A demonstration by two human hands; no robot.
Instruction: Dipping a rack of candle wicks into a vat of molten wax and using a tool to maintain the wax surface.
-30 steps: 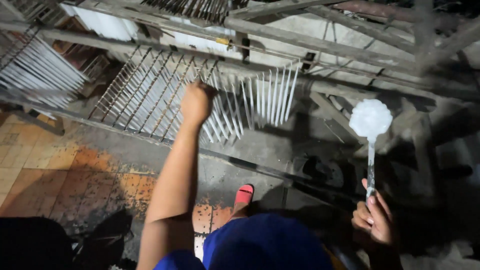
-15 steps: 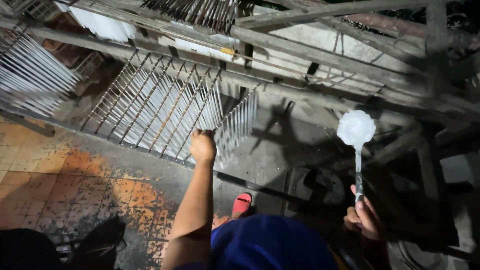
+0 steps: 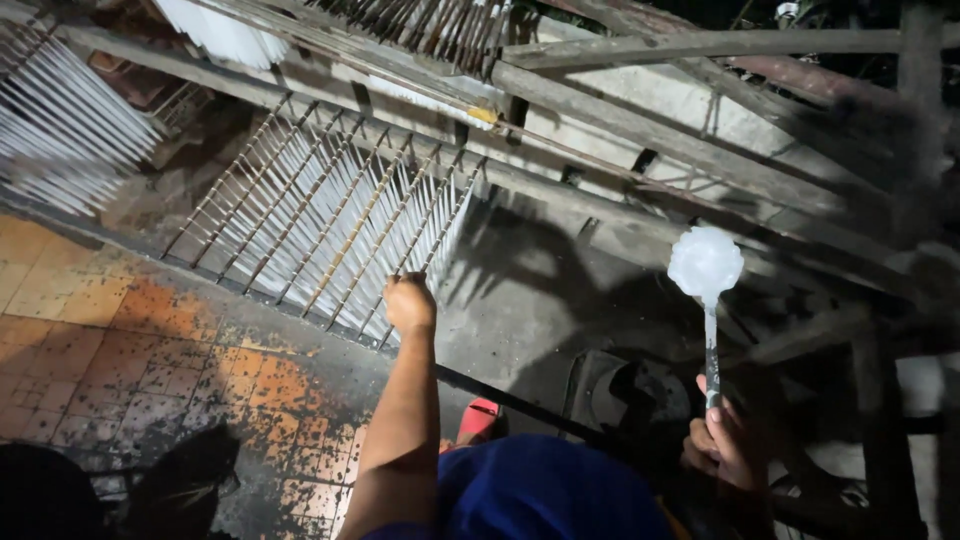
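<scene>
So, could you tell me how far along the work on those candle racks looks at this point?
Done: the rack hangs full of white candles, as does another rack at far left. In hand: the left hand grips the near rack's corner; the right hand holds a wax-coated ladle upright. What is left cannot be told.

We stand on the tiled floor [image 3: 110, 350], the rack of hanging candles [image 3: 320, 215] ahead and to our left. Our left hand [image 3: 410, 302] grips the rack's near edge. Our right hand [image 3: 722, 445], well to the right, holds a ladle [image 3: 706, 268] upright. A second candle rack [image 3: 60, 120] hangs far left; wooden beams [image 3: 700, 45] cross behind.
</scene>
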